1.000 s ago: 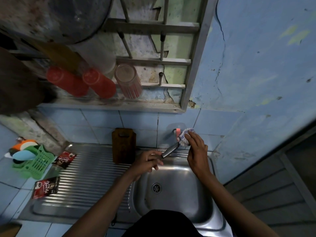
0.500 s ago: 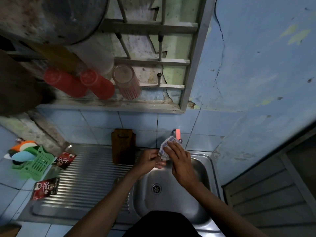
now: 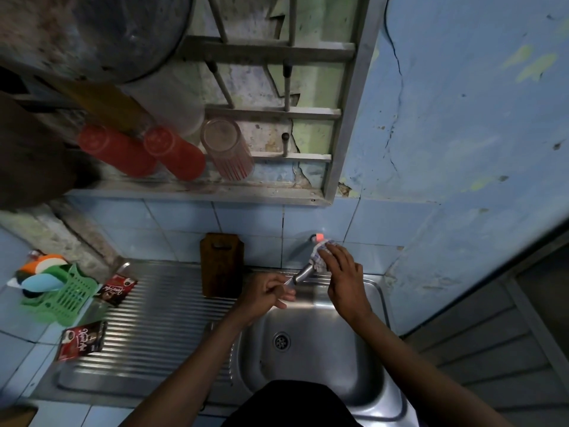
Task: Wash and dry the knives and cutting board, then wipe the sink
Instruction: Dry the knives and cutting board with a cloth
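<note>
Since a moment ago, my right hand has slid the checked cloth up to the steel knife's tip; my left hand stays clamped on its handle above the steel sink's back edge.

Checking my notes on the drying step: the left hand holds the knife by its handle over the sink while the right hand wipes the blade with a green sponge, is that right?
Not quite. In the head view the right hand wipes the blade with a checked cloth, not a green sponge. The rest stands: the left hand holds the knife by its handle over the sink.
</note>
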